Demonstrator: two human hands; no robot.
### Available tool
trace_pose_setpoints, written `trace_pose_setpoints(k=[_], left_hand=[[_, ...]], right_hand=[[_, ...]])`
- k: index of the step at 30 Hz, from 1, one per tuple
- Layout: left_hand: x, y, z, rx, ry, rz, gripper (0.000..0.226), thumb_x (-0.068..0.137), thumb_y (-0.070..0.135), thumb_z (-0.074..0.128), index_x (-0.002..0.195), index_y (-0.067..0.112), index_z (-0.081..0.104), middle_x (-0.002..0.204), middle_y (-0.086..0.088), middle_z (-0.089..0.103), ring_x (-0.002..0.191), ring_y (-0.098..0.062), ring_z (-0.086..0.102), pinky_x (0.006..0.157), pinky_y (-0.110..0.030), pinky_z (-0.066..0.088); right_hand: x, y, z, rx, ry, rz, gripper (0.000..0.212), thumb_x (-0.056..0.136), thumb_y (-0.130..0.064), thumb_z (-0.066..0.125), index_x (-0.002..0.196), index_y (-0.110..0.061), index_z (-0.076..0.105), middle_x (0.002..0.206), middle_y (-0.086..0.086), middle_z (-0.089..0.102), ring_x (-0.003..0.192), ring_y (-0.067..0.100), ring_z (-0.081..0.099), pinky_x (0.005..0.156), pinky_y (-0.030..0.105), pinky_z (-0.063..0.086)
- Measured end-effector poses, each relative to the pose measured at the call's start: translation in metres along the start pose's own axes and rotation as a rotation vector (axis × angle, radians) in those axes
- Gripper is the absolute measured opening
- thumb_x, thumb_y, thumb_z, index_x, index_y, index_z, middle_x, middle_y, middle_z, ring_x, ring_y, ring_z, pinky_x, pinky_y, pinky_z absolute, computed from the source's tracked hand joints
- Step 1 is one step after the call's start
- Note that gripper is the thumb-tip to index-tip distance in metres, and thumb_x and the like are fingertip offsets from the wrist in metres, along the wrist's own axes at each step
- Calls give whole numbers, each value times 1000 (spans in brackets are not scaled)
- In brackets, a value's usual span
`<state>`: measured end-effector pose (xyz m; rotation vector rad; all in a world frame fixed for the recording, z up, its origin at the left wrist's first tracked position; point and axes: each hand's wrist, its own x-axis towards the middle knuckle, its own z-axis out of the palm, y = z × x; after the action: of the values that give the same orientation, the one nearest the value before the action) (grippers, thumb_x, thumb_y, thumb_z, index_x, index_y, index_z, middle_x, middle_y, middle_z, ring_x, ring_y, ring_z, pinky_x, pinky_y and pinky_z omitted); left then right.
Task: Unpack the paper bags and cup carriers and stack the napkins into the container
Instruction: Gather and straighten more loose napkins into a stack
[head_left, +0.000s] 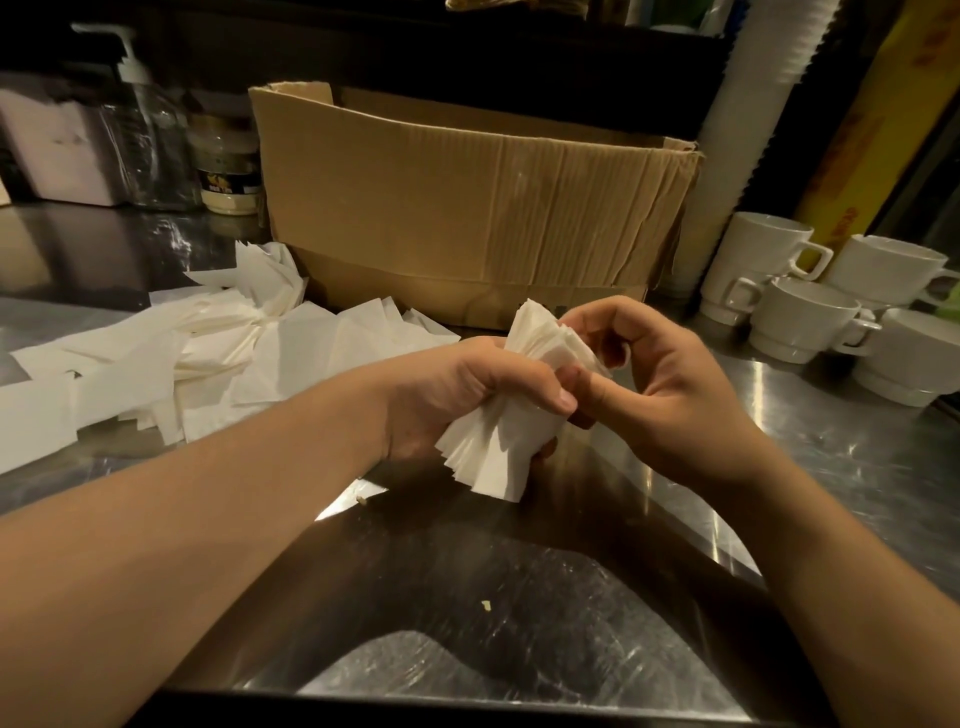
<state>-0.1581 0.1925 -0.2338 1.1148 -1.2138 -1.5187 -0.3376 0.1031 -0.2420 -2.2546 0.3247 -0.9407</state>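
Steel counter (810, 436) under both hands; left hand (457, 395) clenches a fanned napkin bundle (498, 447) above it; right hand (654, 384) pinches the bundle's top edge; loose napkins (208, 358) lie left, cardboard box (467, 208) behind, white cups (810, 317) right.

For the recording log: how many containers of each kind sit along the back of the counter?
White mugs: 5
Cardboard box: 1
Pump bottle: 1
Labelled jar: 1
Total: 8
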Motion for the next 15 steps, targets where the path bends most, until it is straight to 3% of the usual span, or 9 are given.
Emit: trace_pose_setpoints(k=[5,11,15], left_hand=[[1,-1,-3,1,-17,-3,40,73,11,65,113,11,62,79,-5,72,73,-18,67,70,-34,58],[1,-1,-1,-26,-32,12,37,72,8,64,109,11,65,80,-7,70,73,-18,66,68,-34,58],[3,-4,-6,-63,-84,-5,71,65,11,76,134,7,58,100,-15,66,80,-20,68,73,-37,56]], right_hand=[[-1,0,-1,117,-22,72,31,80,-44,72,106,-27,64,98,-9,64,89,15,61,70,28,56],[0,-1,-4,134,-68,90,31,82,-35,75,109,-25,65,95,-13,66,87,12,64,71,28,57],[-1,-4,-5,201,-69,126,25,90,-31,73,110,-17,68,96,-7,69,84,15,67,68,34,59]])
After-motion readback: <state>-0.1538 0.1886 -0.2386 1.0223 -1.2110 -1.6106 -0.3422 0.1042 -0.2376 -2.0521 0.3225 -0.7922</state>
